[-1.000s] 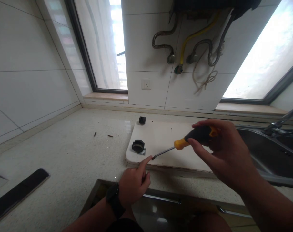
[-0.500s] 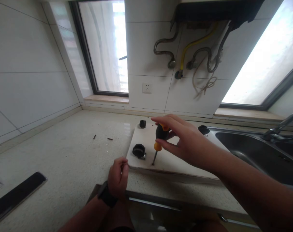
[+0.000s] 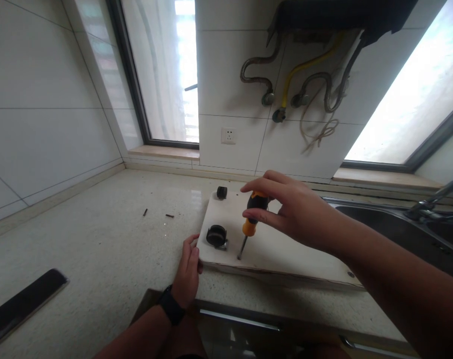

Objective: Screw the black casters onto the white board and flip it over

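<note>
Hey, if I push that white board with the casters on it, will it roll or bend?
The white board probably won't roll: its visible casters point up, so pushing would more likely slide it over the countertop. It looks stiff, with a visibly thick edge. Its length suggests it may feel awkward lifted from one end.

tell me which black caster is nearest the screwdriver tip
The front caster, near the left hand; the back caster on the board is farther from the tip of the screwdriver.
</note>
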### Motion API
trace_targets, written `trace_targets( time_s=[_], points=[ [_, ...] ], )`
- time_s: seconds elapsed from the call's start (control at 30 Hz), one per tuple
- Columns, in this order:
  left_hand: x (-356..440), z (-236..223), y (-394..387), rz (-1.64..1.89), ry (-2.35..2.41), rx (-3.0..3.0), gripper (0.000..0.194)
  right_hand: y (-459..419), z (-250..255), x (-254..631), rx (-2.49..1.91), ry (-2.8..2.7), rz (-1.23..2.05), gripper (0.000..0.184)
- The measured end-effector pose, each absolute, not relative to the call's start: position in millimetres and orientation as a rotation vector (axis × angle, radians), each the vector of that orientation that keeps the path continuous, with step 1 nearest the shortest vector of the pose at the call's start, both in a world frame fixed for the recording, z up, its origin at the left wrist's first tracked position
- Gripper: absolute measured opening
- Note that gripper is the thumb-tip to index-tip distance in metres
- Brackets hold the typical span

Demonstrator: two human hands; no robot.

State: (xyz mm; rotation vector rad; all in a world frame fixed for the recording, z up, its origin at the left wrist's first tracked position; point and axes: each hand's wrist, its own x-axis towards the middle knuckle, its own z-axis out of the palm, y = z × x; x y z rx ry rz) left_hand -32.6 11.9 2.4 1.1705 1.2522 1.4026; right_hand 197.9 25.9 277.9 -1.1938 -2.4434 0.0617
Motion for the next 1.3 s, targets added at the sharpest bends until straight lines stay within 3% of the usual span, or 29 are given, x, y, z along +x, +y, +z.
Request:
trace_targets(
  time_s=[0.2, 0.37, 0.43, 0.7, 0.77, 0.9, 1.0, 1.13, 1.2, 1.3],
  points=[
    [-33.0, 2.5, 11.5, 1.410, 1.273, 1.171, 0.059, 32.1, 284.2, 206.5, -0.894, -2.585, 0.221, 0.053],
    [-33.5, 3.9, 11.0, 1.411, 1.265, 1.169, 0.056, 37.1, 281.3, 201.8, -1.051, -2.497, 0.016, 0.029],
    [-33.3, 4.3, 11.2, 1.411, 1.259, 1.168, 0.056, 36.4, 279.9, 199.9, -1.110, -2.453, -0.060, 0.029],
    [-33.5, 4.7, 11.2, 1.396, 1.285, 1.170, 0.056, 35.0, 281.0, 214.9, -0.962, -2.585, 0.216, 0.065],
    [-33.4, 4.8, 10.9, 1.390, 1.297, 1.169, 0.056, 36.3, 279.5, 212.7, -1.000, -2.564, 0.245, 0.059],
    [-32.9, 6.1, 10.6, 1.399, 1.297, 1.161, 0.056, 38.0, 272.9, 203.1, -1.206, -2.437, -0.017, 0.039],
    [-33.0, 7.4, 10.5, 1.375, 1.294, 1.187, 0.056, 38.5, 270.5, 204.8, -1.238, -2.426, -0.064, 0.049],
    [-33.6, 7.6, 10.5, 1.357, 1.286, 1.196, 0.057, 39.0, 274.7, 213.1, -1.014, -2.537, 0.233, 0.060],
    [-33.9, 7.0, 10.5, 1.361, 1.281, 1.195, 0.057, 39.4, 276.2, 212.2, -0.994, -2.533, 0.252, 0.051],
    [-34.2, 6.4, 10.3, 1.358, 1.283, 1.200, 0.057, 40.0, 274.3, 205.2, -1.114, -2.445, 0.004, 0.034]
  ],
)
